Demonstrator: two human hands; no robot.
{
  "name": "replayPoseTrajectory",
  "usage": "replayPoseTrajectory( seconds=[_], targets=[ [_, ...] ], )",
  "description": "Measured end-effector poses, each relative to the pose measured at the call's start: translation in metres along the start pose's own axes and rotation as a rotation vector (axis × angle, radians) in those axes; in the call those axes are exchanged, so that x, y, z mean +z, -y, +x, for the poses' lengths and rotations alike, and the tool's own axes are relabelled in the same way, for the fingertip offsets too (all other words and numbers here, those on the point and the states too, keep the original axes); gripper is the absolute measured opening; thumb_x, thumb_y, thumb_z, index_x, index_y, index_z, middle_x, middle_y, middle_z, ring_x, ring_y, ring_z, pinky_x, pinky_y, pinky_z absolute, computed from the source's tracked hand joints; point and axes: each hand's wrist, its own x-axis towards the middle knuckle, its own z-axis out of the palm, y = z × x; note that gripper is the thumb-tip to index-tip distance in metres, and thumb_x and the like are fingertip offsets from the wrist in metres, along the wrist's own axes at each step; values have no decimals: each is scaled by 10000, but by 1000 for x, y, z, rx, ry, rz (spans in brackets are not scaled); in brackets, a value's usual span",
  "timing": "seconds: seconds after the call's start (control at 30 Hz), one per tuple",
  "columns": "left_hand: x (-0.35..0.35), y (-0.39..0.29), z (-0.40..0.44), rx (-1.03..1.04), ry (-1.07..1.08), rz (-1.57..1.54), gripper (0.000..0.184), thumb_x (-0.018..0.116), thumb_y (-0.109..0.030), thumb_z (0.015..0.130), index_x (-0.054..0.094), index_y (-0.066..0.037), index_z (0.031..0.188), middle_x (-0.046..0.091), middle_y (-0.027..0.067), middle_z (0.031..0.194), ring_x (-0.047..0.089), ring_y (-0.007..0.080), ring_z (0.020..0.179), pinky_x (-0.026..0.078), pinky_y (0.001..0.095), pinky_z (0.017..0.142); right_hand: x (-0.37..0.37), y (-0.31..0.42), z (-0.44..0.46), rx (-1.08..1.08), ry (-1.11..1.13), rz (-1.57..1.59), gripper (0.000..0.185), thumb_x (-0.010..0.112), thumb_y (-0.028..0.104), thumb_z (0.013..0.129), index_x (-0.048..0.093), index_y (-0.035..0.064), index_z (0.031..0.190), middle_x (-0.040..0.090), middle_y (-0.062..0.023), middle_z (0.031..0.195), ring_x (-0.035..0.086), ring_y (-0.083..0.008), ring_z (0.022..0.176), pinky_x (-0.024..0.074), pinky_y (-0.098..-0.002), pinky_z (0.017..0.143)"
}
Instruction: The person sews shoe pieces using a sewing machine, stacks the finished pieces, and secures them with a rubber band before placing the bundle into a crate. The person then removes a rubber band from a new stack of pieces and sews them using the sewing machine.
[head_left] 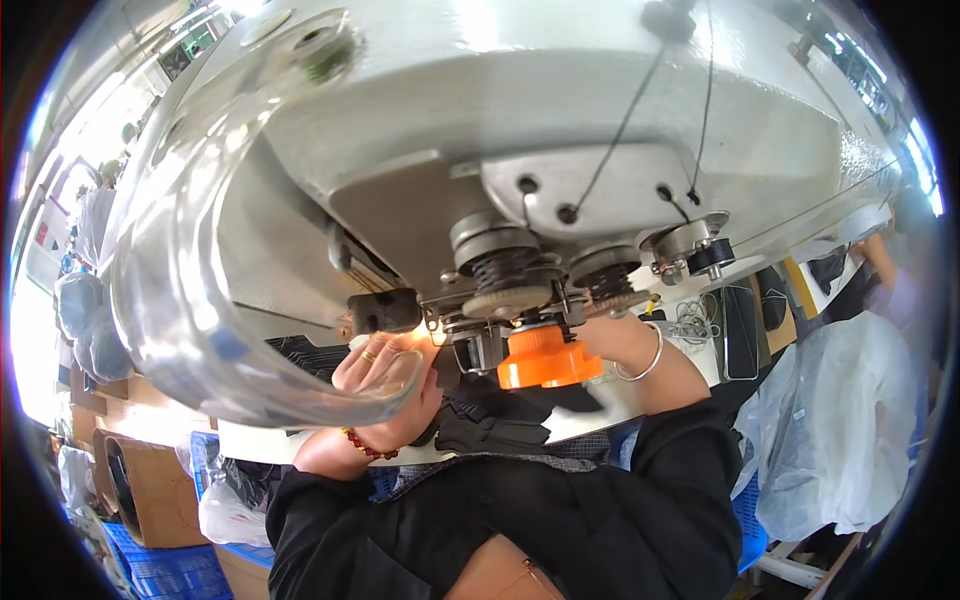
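Left hand [398,388] is half-curling, right hand [612,338] partly hiding behind the grey-white metal machine [560,110] — openness and holds unclear — close work calling for steadiness

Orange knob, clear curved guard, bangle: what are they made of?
Orange knob: probably moulded plastic, glossy; even colour, smooth lobes.
Clear curved guard: likely hard plastic, glossy; see-through with bright streaks, glass not ruled out.
Bangle: polished silver-toned metal, by its bright sheen; which metal, can't tell.
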Motion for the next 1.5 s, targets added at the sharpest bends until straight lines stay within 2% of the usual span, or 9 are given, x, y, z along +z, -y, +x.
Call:
replayPoseTrajectory(
  seconds=[0.17,0.47,0.73,0.97,1.03,1.27,1.4,1.47,1.5],
  targets=[
    [1,-14,11,52,17,31,123,682,-5,689,602,-58,765,531,49,660,544,207,591,487,333,584,31,-59,13,-167,4,365,201,560,215,919,657,87,1038,652,-171,768,627,-375,695,485,-446,618],
    [4,-6,6,132,23,6,108,666,-1,766,614,-18,860,596,49,759,593,189,683,498,320,628,7,-14,2,41,17,-6,207,561,224,910,615,33,851,610,-193,667,603,-399,622,473,-460,586],
    [7,6,-1,-45,60,-42,126,707,-54,676,671,-103,787,627,42,731,613,250,612,471,355,555,34,-31,5,-423,-271,-307,137,672,167,760,637,53,691,561,-92,621,577,-316,540,433,-416,466],
    [4,10,0,-44,78,-8,99,689,-83,700,677,-130,786,612,16,725,585,229,573,419,355,523,39,7,-7,-378,-313,-239,269,748,321,705,639,84,642,553,-82,589,569,-288,526,395,-399,441],
    [4,13,-3,-104,144,-50,124,693,-84,689,678,-134,802,611,14,758,572,226,574,397,359,525,40,15,-11,-390,-321,-476,305,743,368,731,629,104,629,541,-77,562,561,-291,509,393,-402,442],
    [0,19,-10,-104,210,-27,141,708,-114,698,677,-131,834,584,6,751,546,211,627,399,360,606,52,5,-11,-407,-366,-474,293,713,347,773,619,105,635,539,-86,551,574,-309,518,405,-407,446],
    [-10,22,-8,-46,207,54,131,736,-178,724,678,-126,829,610,15,762,574,247,659,422,373,691,47,12,-16,-269,-294,-271,109,664,201,794,643,98,768,566,-89,590,605,-313,560,430,-422,462],
    [-10,24,-5,-49,142,-7,195,744,-120,611,659,-98,784,632,8,799,608,166,655,462,317,472,38,23,-21,-311,-344,-365,74,636,129,789,641,112,860,574,-83,610,607,-310,562,436,-418,466],
    [-14,21,5,48,179,-34,208,753,-114,607,661,-102,793,630,16,822,606,183,662,477,327,515,38,21,-21,-310,-346,-363,74,636,129,789,641,112,860,574,-83,610,607,-310,562,436,-418,466]
  ],
)
